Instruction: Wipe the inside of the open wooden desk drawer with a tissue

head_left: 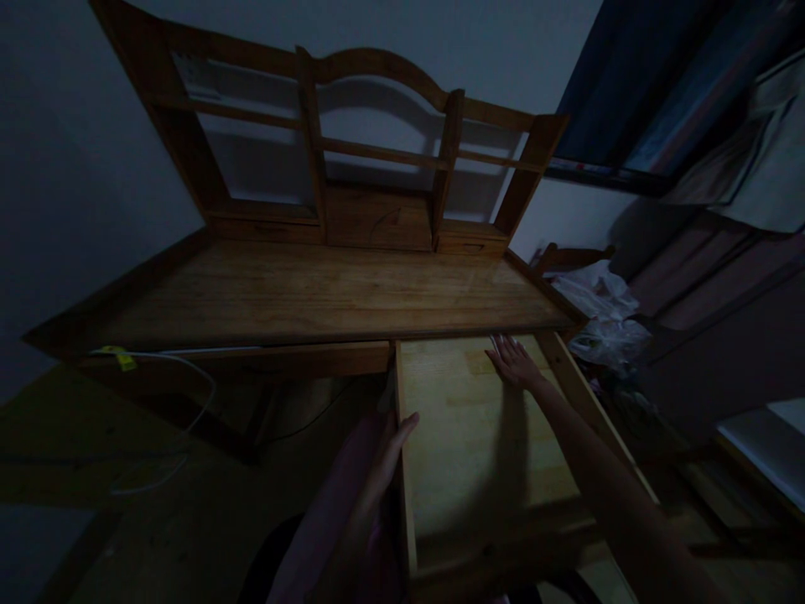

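A pale wooden drawer [453,436] is pulled out from beneath the front right of a wooden desk [352,285]. My left hand [391,449] is at the drawer's left side wall, one digit over the top edge and the rest along the outside, gripping it; part of it is lost in shadow. Inside the drawer, toward its back, my right hand [512,365] lies palm down with fingers stretched out and apart, holding nothing. It appears to touch the drawer's bottom. The drawer's bottom shows bare boards, with my right arm's shadow across it.
A wooden shelf hutch [377,151] rises at the desk's back. Left of the open drawer is another drawer front [314,361]. A white cable [210,382] with a yellow tag [124,359] hangs at the left. Plastic bags [604,315] are piled right of the desk. The room is dim.
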Tool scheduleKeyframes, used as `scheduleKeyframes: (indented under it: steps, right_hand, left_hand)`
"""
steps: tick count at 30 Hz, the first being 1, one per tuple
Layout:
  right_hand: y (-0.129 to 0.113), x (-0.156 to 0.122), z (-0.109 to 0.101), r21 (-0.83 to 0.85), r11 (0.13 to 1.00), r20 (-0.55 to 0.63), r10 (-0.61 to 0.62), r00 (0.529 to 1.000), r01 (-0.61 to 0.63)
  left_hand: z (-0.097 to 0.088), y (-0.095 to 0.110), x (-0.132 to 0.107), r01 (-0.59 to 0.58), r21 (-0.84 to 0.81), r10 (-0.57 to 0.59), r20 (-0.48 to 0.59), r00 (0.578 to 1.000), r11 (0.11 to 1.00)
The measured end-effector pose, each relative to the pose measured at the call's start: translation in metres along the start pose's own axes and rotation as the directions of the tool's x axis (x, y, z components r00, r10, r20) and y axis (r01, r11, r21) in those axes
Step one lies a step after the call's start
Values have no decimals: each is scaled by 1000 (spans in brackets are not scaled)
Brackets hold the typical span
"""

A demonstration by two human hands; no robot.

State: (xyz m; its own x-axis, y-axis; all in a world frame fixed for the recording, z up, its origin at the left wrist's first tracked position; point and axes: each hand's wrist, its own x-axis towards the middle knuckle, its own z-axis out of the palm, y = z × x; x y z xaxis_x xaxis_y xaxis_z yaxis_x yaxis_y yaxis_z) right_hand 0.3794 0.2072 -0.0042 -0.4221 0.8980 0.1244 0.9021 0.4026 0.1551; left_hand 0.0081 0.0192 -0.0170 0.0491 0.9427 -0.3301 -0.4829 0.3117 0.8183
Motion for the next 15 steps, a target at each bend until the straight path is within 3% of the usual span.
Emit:
scheduleKeyframes:
  steps: [7, 15]
  right_hand:
    - [11, -6, 3, -13, 994, -15, 105, 994, -106]
    - [0, -26, -18, -38, 987, -87, 154, 984, -158]
  left_hand:
    - [9, 12, -8, 4, -37, -5, -24, 1000, 999]
    - [9, 11, -9, -41, -30, 41, -6, 999, 999]
